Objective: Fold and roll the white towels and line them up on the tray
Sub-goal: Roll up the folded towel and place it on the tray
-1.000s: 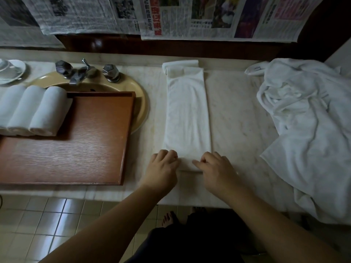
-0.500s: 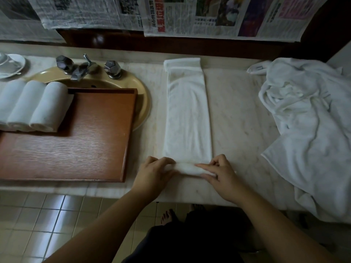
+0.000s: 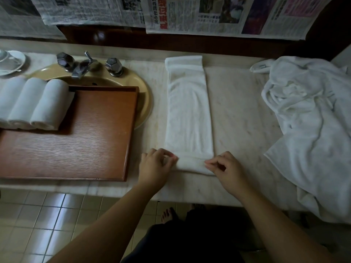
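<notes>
A white towel (image 3: 188,111), folded into a long narrow strip, lies on the marble counter and runs away from me. Its near end is turned over into a small roll (image 3: 191,164). My left hand (image 3: 154,168) pinches the roll's left end with curled fingers. At the right end, my right hand (image 3: 226,170) pinches the roll the same way. Three rolled white towels (image 3: 36,104) lie side by side at the back left of the brown wooden tray (image 3: 85,141).
A pile of loose white towels (image 3: 311,126) covers the counter's right side. The tray partly covers a yellow sink (image 3: 144,103) with metal taps (image 3: 83,63). A cup and saucer (image 3: 9,61) stand far left. Newspapers (image 3: 190,12) hang on the wall.
Both hands lifted the towel's near end and turned it over, so a small roll has formed there. The roll has moved slightly away from me.
</notes>
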Demonstrator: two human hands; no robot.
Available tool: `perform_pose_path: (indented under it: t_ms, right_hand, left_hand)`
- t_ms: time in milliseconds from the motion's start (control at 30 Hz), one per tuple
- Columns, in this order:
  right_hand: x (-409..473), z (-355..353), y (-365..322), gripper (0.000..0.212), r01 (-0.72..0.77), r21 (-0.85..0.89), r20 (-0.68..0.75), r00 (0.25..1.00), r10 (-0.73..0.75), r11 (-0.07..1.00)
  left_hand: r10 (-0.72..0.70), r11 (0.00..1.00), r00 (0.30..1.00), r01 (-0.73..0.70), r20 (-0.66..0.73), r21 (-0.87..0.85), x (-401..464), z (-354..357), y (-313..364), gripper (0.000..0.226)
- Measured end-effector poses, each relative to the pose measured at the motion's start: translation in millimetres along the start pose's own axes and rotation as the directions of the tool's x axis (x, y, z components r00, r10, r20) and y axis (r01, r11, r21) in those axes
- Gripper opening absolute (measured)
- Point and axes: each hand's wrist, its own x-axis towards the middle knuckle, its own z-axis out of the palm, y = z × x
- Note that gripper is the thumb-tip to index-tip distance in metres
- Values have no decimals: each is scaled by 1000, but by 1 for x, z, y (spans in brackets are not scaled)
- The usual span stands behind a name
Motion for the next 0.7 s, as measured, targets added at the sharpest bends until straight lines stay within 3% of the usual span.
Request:
perform_pose_path:
  t_ms: [100,200,300,400,467,533,600,700]
  right_hand:
    - [-5,-4,6,21,233,-247,-55,966,-254,940]
    - [-10,-13,14,47,417,-483,93,899,-428,770]
    - [-7,-16,20,49,458,-509,146,880,-452,729]
    - [-1,-16,21,44,425,-422,140,904,-405,801]
    - [2,-13,20,48,332,-348,127,943,-306,877]
    - [8,-11,19,48,223,-284,109,974,-199,932]
    - [14,-8,19,36,139,-205,77,989,-125,969]
    - [21,-6,11,11,-30,-46,46,998,32,998]
  left_hand:
    - [85,985,993,-72,-83,155,-1,4,2,21]
    - [345,898,924,-272,-167,346,-4,6,-10,25]
    - [569,753,819,-483,-72,447,-8,2,-24,33]
    - [656,649,754,-585,31,486,-7,-6,-36,39]
    - [621,681,781,-583,73,443,-3,-7,-39,38]
    - [477,816,876,-470,67,337,0,-7,-35,36]
    - [327,910,944,-329,51,253,2,-4,-28,37]
    - [199,968,980,-200,27,150,7,1,-16,38]
